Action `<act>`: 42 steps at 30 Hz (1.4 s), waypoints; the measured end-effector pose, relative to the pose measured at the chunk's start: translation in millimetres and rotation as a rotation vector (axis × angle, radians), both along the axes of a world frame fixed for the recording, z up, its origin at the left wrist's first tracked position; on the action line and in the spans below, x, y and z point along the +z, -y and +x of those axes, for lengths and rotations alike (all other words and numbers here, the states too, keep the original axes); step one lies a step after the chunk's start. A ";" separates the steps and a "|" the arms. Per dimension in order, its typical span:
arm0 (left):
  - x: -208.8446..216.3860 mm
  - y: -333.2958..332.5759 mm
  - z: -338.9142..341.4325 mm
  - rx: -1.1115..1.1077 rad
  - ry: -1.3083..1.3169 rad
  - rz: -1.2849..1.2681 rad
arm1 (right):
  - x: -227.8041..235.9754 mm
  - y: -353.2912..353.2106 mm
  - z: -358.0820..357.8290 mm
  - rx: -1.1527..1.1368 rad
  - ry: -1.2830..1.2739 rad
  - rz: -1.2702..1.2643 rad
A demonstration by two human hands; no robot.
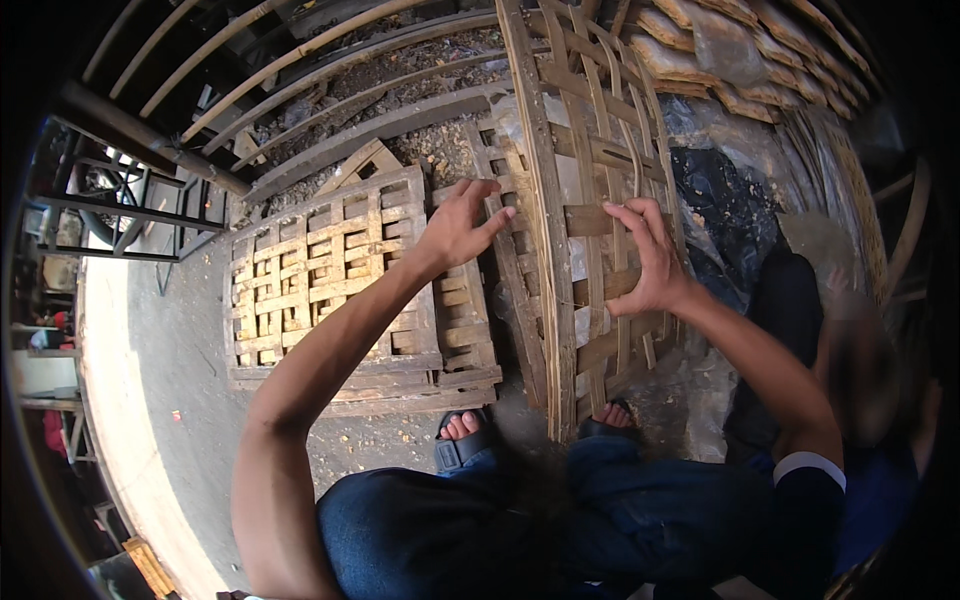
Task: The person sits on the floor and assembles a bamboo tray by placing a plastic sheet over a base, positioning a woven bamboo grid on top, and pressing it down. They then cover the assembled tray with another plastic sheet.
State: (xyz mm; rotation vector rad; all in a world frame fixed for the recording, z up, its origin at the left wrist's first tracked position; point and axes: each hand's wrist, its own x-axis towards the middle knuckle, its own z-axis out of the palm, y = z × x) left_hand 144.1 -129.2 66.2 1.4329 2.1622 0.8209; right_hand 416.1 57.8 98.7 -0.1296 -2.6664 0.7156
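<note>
Several woven bamboo lattice panels (601,222) with wooden edge strips stand on edge in front of me, tilted, between my feet. My right hand (655,258) is at the face of the nearest one, thumb and fingers spread wide in a C, fingertips at its slats. Whether they press on a slat is hard to tell. My left hand (462,230) is open at the left of these panels, fingers apart, over the edge of a low stack of lattice panels (330,270) lying flat. Nothing shows between its fingers.
Bamboo rails (330,62) curve across the back left, over debris. At the far right back rise layered sheets (735,45), with black plastic sheeting (725,205) below. Another person (865,390) sits close on my right, blurred. A black metal frame (130,205) stands at left.
</note>
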 end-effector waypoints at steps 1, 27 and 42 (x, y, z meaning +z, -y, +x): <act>5.2 -2.8 10.7 -0.065 -0.166 0.083 | 4.7 -4.1 3.6 -0.003 -0.040 -0.017; -22.1 21.4 40.9 -0.680 -0.755 -0.371 | -21.8 -74.8 50.1 -0.041 0.224 0.221; -17.8 20.7 19.8 -0.403 -0.628 -0.367 | -14.9 -55.0 66.9 0.143 0.231 0.273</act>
